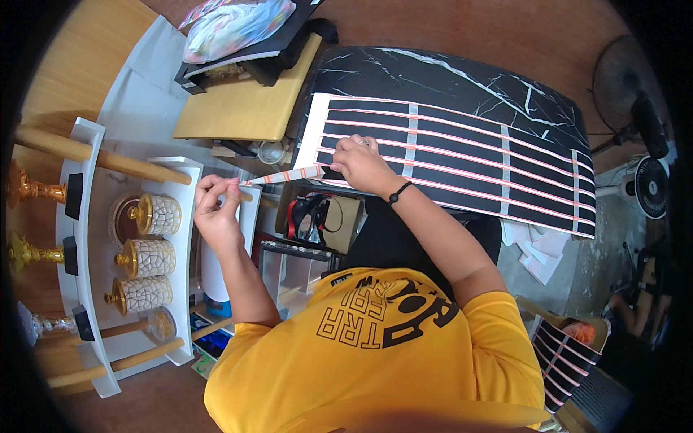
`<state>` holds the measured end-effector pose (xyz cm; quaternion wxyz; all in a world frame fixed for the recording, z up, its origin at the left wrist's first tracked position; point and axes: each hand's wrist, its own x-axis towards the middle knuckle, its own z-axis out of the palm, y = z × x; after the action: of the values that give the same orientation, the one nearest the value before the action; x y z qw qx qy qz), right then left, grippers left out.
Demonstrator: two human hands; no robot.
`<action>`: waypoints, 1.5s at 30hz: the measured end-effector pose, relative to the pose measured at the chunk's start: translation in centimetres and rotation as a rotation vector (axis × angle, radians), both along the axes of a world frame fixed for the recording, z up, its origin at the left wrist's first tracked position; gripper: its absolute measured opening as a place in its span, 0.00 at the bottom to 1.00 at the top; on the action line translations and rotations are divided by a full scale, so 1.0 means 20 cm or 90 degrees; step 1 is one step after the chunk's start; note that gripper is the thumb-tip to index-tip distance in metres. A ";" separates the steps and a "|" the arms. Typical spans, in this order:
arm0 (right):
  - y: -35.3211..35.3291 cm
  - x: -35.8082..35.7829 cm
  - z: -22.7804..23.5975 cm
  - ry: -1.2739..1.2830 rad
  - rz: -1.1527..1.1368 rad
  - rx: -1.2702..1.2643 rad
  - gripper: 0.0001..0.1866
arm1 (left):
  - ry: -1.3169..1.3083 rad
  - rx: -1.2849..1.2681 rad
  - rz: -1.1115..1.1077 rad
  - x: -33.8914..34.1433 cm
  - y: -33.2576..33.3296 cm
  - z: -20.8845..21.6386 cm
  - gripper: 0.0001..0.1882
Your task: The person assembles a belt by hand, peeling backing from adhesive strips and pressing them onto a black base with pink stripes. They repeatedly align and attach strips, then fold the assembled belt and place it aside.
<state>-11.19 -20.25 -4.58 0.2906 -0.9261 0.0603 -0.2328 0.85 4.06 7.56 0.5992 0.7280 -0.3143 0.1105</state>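
Observation:
My left hand (pixel 219 211), out over the table's left side, pinches the tapered end of a pale strip with orange stripes (pixel 290 175). The strip runs right and slightly up toward a long black sheet with pink-and-white lines (pixel 455 155) and silver cross bands. It lies across the black marble-patterned table (pixel 462 79), with a plain white border (pixel 312 133) at its left end. My right hand (pixel 359 162), with a dark bracelet on the wrist, rests on the sheet near this border, fingers curled. What its fingertips hold, if anything, is hidden.
Left stands a white shelf (pixel 184 249) with gold-lidded jars (pixel 151 258). A light wooden table (pixel 238 115) bears a black device and a plastic bag (pixel 238 30). Paper scraps (pixel 538 252) lie on the floor at right, near fans (pixel 650 186). A similar striped piece (pixel 564 364) hangs lower right.

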 end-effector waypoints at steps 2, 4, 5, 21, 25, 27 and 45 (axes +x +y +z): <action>0.00 0.01 -0.02 0.007 -0.015 -0.033 0.10 | 0.142 -0.197 0.059 0.00 0.07 0.07 0.07; -0.01 0.01 -0.03 -0.007 -0.010 -0.031 0.09 | -0.037 -0.263 0.213 0.04 0.24 0.30 0.04; -0.02 0.01 -0.03 0.000 -0.002 -0.019 0.09 | -0.173 -0.196 0.235 0.02 0.30 0.37 0.03; -0.03 0.02 -0.05 -0.023 0.004 -0.003 0.10 | 0.139 0.555 0.347 0.11 0.84 -1.19 0.12; -0.05 0.03 -0.06 -0.036 0.016 -0.041 0.11 | 0.314 0.638 0.542 -0.06 1.42 -1.53 0.09; -0.06 0.04 -0.05 -0.052 0.033 -0.053 0.10 | 0.360 0.615 0.699 -0.20 1.71 -1.62 0.13; -0.07 0.03 -0.03 -0.004 0.052 -0.076 0.10 | 1.045 0.762 0.727 -1.21 2.44 -2.04 0.18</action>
<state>-10.54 -21.59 -5.21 0.2446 -0.9428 0.0077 -0.2265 -23.26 52.82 -33.21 0.0463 0.7831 0.5394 -0.3062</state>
